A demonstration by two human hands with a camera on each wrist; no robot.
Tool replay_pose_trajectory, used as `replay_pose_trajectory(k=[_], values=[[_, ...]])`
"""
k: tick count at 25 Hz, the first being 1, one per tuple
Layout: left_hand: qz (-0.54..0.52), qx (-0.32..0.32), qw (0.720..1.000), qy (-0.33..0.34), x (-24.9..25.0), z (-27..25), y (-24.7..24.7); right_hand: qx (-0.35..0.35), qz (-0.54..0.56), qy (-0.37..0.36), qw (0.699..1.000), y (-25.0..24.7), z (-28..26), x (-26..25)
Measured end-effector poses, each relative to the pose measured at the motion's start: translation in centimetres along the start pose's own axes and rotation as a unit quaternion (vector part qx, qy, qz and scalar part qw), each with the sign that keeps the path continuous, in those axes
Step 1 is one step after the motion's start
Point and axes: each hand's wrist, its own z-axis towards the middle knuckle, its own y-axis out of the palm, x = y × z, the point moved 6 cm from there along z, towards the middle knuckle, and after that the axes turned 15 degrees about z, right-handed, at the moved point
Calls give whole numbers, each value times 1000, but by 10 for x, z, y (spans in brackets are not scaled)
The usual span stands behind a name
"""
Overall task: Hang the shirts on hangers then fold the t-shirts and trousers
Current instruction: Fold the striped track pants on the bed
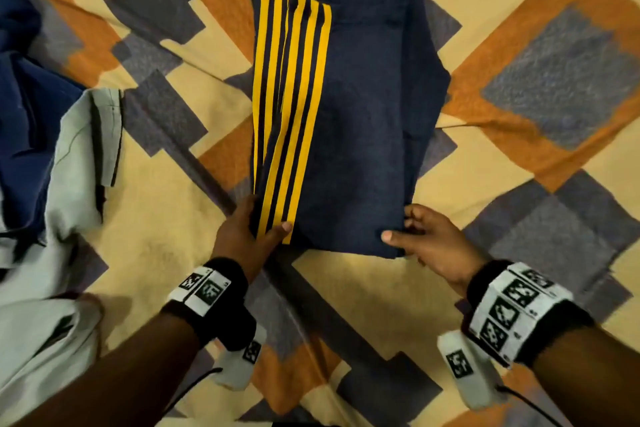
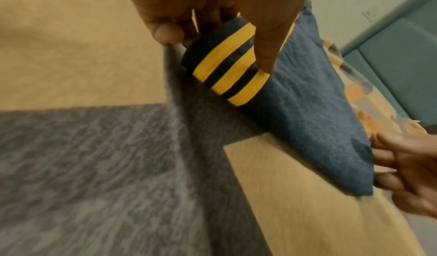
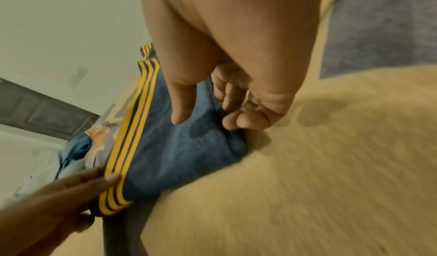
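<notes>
both hands on the near end of the trousers

we see the navy trousers [image 1: 363,121] with yellow stripes lying lengthwise on the patterned bedsheet [image 1: 363,295], folded along their length. our left hand [image 1: 247,236] pinches the striped near corner, thumb on top and fingers under the edge. our right hand [image 1: 427,239] pinches the plain near corner the same way. a pale grey garment [image 1: 65,218] and a blue garment [image 1: 24,107] lie heaped well apart on the left.
</notes>
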Motion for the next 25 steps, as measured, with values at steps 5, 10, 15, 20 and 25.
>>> replay_pose_trajectory(k=[5,10,15,20,25], values=[[-53,-26,998,-35,-23,7,3,-8,-21,-46,999,-4,-5,30],[-88,-115,989,-15,-24,-62,27,-14,-106,-45,993,-25,-54,48],[6,-278,961,-6,-68,-164,110,-83,-245,94,961,-64,-110,124],[31,-311,948,-62,-122,-196,141,-90,-386,112,911,-67,-114,201],[88,-256,963,1,-92,-174,122,-22,-385,97,917,-46,-118,190]])
